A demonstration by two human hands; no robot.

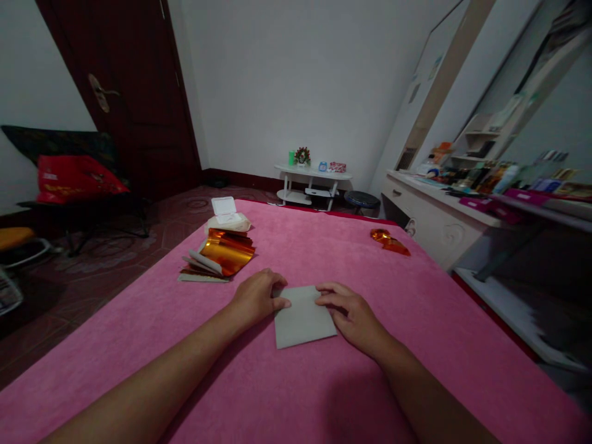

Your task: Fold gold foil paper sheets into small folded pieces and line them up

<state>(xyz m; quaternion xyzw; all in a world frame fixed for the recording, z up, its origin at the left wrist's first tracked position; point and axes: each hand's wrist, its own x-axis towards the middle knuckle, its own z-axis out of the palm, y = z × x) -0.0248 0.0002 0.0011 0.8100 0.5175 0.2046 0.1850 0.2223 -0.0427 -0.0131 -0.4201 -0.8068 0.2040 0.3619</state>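
Note:
A grey square of paper [303,320], looking flat and possibly folded, lies on the pink cloth in front of me. At its upper left corner, my left hand [259,297] has its thumb on top and its fingers curled at the far edge. My right hand [354,316] grips the right side, its fingertips at the upper right corner and its thumb near the side edge. Left of my hands is a loose pile of shiny orange-gold foil paper [229,251] with grey backs. The undersides of my fingers are hidden.
Behind the pile stands a wipes pack [229,221] with its white lid raised. Crumpled orange foil [390,242] lies at the right on the pink cloth [296,394]. A dresser [430,209] flanks the right side; a small white table [314,174] stands by the wall.

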